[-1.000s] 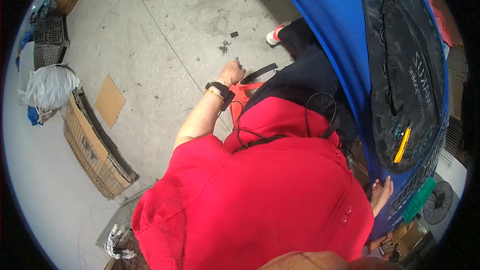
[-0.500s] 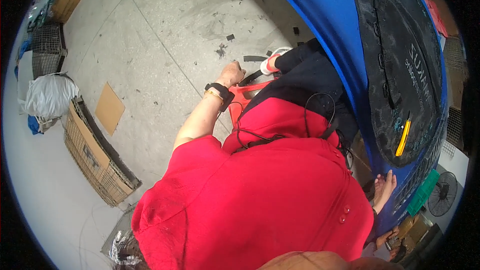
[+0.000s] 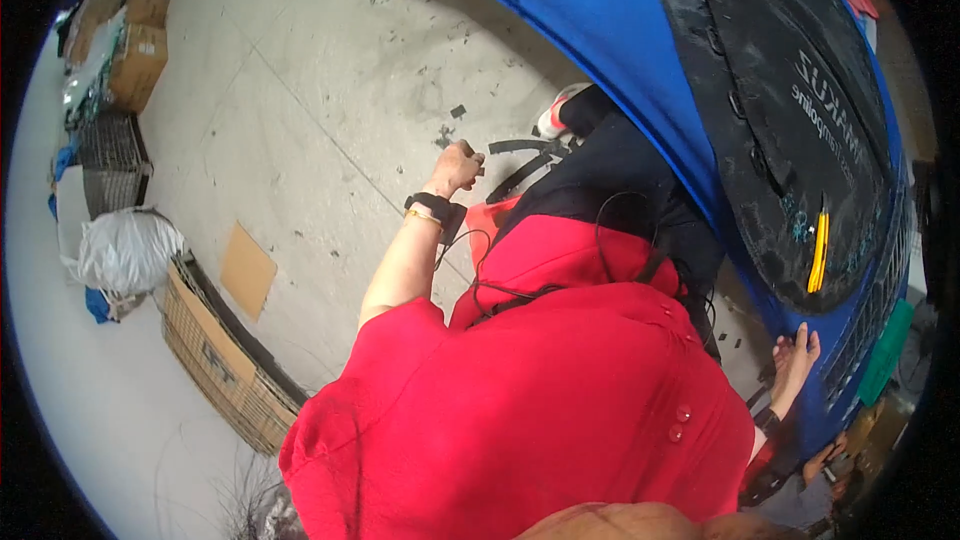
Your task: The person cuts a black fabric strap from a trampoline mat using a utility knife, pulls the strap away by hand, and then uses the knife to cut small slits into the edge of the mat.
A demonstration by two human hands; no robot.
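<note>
My left hand (image 3: 457, 168) is raised over the floor with its fingers curled in; what they hold, if anything, is hidden. Just right of it, black strips (image 3: 517, 176) lie beside a red plastic stool (image 3: 490, 213). My right hand (image 3: 793, 365) has its fingers apart, at the lower edge of a large blue fabric sheet (image 3: 600, 30). A black mesh panel (image 3: 720, 90) with pale printing is set into the blue fabric. On that panel lies a slim yellow-handled cutting tool (image 3: 819, 252), its dark tip pointing away from me.
At the left stand cardboard boxes (image 3: 138, 65), a stuffed white bag (image 3: 130, 250) and a wire crate (image 3: 215, 375) lined with cardboard. A flat cardboard piece (image 3: 247, 270) lies on the floor. Another person's hand (image 3: 822, 460) shows at the lower right, near a green bin (image 3: 887, 352).
My left hand has come away from the stool and black strip, slightly left and up. My right hand has shifted right along the fabric edge. The whole view has turned a little.
</note>
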